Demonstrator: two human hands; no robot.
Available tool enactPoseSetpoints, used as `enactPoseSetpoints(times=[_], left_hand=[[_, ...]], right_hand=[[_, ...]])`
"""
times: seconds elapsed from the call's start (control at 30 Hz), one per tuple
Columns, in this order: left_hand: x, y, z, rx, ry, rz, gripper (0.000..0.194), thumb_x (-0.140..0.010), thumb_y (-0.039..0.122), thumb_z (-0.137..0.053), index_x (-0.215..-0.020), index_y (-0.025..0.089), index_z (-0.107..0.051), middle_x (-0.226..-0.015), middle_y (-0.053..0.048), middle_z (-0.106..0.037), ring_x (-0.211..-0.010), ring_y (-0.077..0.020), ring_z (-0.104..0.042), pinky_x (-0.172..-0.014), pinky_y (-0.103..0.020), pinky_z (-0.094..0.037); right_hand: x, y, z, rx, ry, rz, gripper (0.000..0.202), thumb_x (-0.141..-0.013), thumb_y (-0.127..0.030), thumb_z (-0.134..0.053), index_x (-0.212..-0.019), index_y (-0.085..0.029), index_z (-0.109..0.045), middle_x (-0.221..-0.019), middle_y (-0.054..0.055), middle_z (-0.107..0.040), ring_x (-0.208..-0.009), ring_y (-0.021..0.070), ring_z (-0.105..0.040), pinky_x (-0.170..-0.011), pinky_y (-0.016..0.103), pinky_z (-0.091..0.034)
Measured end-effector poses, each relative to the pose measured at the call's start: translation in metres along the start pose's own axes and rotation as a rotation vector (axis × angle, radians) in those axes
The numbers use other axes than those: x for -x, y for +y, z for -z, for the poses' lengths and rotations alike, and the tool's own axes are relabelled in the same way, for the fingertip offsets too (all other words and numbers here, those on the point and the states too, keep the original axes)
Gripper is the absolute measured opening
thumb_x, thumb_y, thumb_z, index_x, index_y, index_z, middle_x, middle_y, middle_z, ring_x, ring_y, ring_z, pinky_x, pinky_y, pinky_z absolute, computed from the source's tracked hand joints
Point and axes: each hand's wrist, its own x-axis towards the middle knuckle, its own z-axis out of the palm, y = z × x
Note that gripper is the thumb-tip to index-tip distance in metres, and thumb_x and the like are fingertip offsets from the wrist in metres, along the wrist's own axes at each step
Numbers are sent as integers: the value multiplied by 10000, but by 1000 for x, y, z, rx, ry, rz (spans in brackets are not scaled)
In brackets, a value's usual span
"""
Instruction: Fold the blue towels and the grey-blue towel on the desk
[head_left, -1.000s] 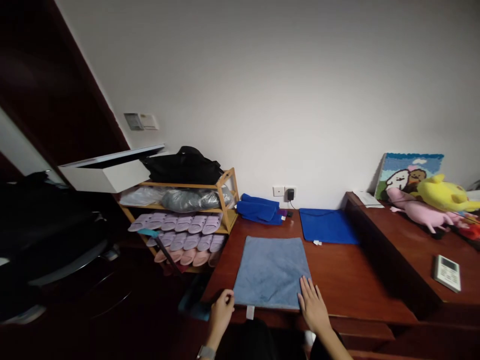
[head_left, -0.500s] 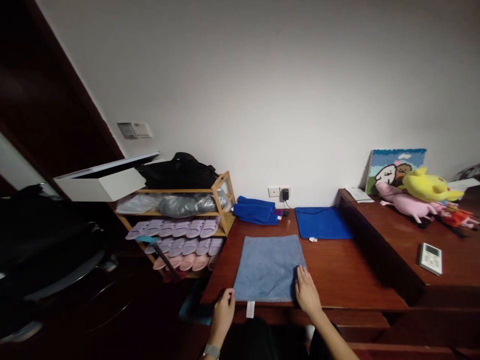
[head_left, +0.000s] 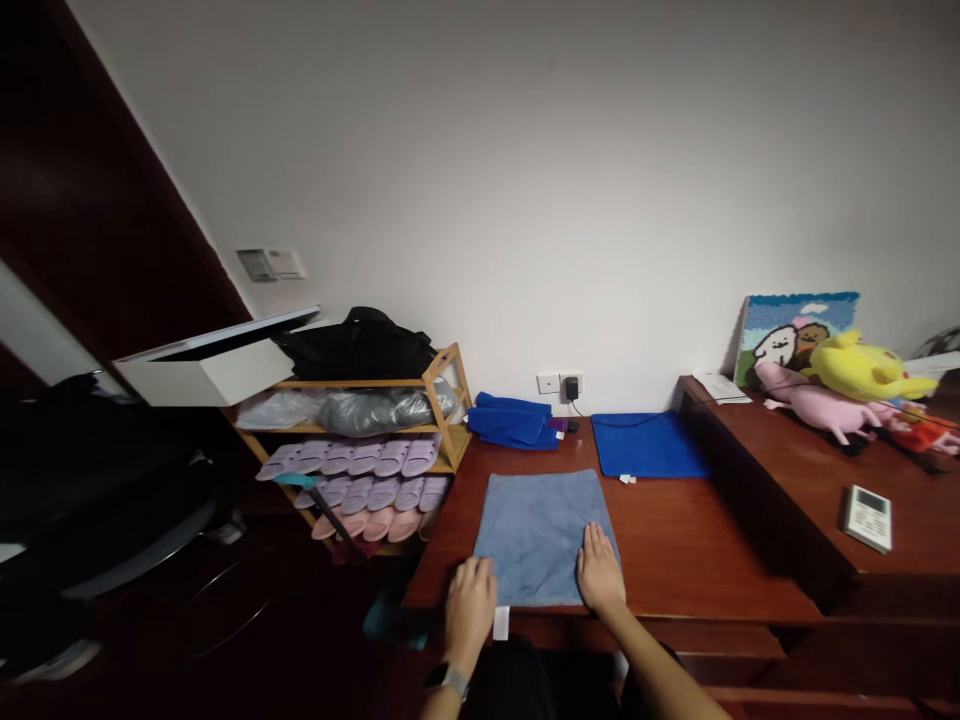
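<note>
A grey-blue cloth [head_left: 541, 525] lies spread flat on the brown wooden table [head_left: 675, 560], a white tag [head_left: 501, 623] hanging past its front edge. At the cloth's lower left corner rests my left hand [head_left: 471, 605], knuckles up, its fingertips curled down and partly hidden. My right hand [head_left: 600, 570] lies flat on the right part of the cloth with its fingers stretched out. Behind the cloth are a folded blue cloth pile [head_left: 511, 422] and, to the right, a flat blue cloth [head_left: 646, 446].
A raised surface on the right holds a white calculator-like device [head_left: 868, 518], plush toys [head_left: 862, 370] and a picture panel [head_left: 799, 330]. Left of the table stands a rack [head_left: 450, 400] with slippers [head_left: 365, 456] and a black bag [head_left: 360, 345]. A plug [head_left: 571, 387] sits in the wall.
My left hand has moved right and up onto the cloth's corner. My right hand has shifted slightly left and up, further onto the cloth. The cloth still lies flat.
</note>
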Motion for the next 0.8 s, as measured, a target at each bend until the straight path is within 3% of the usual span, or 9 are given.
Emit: enactPoseSetpoints(times=[0.07,0.17,0.23,0.27,0.37,0.53,0.6,0.7,0.8], left_hand=[[-20,46,-12,82,-53,-137,394,-997,194,-366,-1181,219,-714,-1179,-101,-714,-1120,-262,-647,-992,-403,-505],[-42,107,-43,160,-128,-261,431,-1025,259,-374,-1355,234,-651,-1440,-90,-627,-1365,-272,-531,-1157,-461,-413],[-48,124,-65,167,-205,-275,467,-1046,335,-366,-1454,250,-576,-1560,-83,-530,-1467,-279,-434,-1220,-501,-341],[-49,124,-74,164,-240,-272,485,-1053,371,-357,-1492,266,-535,-1596,-77,-488,-1493,-279,-400,-1233,-514,-319],[-46,88,-86,125,-291,-233,520,-1057,444,-342,-1548,311,-449,-1643,-64,-411,-1525,-281,-348,-1241,-534,-298],[-38,-15,-75,-15,-247,-76,574,-1051,473,-341,-1577,250,-398,-1661,-85,-357,-1541,-276,-310,-1253,-516,-275],[-36,-44,-73,-52,-230,-46,590,-1052,472,-339,-1581,216,-388,-1658,-97,-355,-1537,-271,-319,-1249,-495,-293],[-33,-64,-78,-77,-201,-62,611,-1059,480,-311,-1592,186,-360,-1658,-106,-343,-1531,-258,-331,-1239,-469,-326],[-31,-64,-85,-91,-178,-71,606,-1063,480,-292,-1591,191,-363,-1658,-101,-338,-1529,-245,-333,-1240,-466,-330]], right_hand=[[0,-2,3,3,-9,4,656,-1008,-307,-223,-1565,26,-318,-1661,172,-270,-1562,257,-201,-1284,399,-152],[0,-2,6,-7,-22,8,663,-1015,-326,-202,-1565,26,-315,-1664,173,-253,-1565,255,-188,-1286,405,-144],[0,-2,5,-10,-31,9,666,-1019,-342,-193,-1567,16,-319,-1668,166,-247,-1564,254,-191,-1287,405,-145],[-1,-2,5,-7,-36,9,664,-1019,-342,-194,-1569,10,-318,-1669,161,-247,-1564,252,-192,-1287,404,-146],[-2,-2,4,15,-47,3,655,-1014,-317,-206,-1571,15,-303,-1669,162,-251,-1564,251,-192,-1286,395,-151],[-2,-1,0,26,-32,9,646,-1020,-306,-203,-1569,20,-306,-1667,163,-257,-1561,260,-208,-1285,394,-162],[-2,0,-4,39,-29,-2,645,-1019,-304,-213,-1571,15,-305,-1668,156,-257,-1559,256,-214,-1282,390,-169],[-5,2,-8,54,-41,-17,638,-1005,-276,-234,-1568,10,-323,-1663,154,-272,-1552,260,-244,-1275,405,-196],[-16,5,-1,59,-33,-5,631,-1006,-272,-223,-1551,10,-370,-1637,172,-337,-1532,263,-306,-1273,402,-200]])
